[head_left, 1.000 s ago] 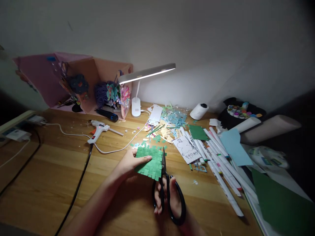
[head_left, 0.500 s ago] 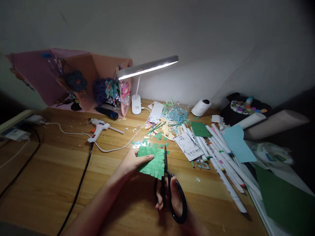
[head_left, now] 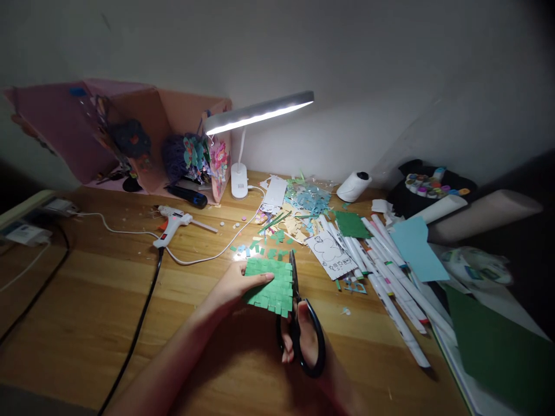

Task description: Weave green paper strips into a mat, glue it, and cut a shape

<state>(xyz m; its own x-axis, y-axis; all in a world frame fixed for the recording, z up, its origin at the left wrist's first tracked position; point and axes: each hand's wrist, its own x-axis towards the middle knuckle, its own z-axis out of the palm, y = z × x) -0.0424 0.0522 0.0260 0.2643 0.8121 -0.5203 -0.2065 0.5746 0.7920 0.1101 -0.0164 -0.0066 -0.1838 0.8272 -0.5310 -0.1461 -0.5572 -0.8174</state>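
My left hand (head_left: pixel 236 285) pinches a green woven paper piece (head_left: pixel 273 286) just above the wooden desk (head_left: pixel 87 300), thumb on top. My right hand (head_left: pixel 303 338) grips black-handled scissors (head_left: pixel 299 323), fingers through the loops. The blades point away from me along the right edge of the green piece and look nearly closed. Small green paper scraps (head_left: pixel 269 251) lie on the desk just beyond the piece.
A lit white desk lamp (head_left: pixel 243 124) stands behind. A glue gun (head_left: pixel 173 222) with its cord lies at the left. White paper rolls (head_left: pixel 390 277), a drawing card (head_left: pixel 332 254), blue paper (head_left: pixel 416 245) and green sheets (head_left: pixel 498 341) crowd the right. A pink cardboard box (head_left: pixel 130 136) is back left.
The scissor handles have come together and the blades have closed along the green piece's right edge. The view has shifted slightly; my left hand holds the piece as before.
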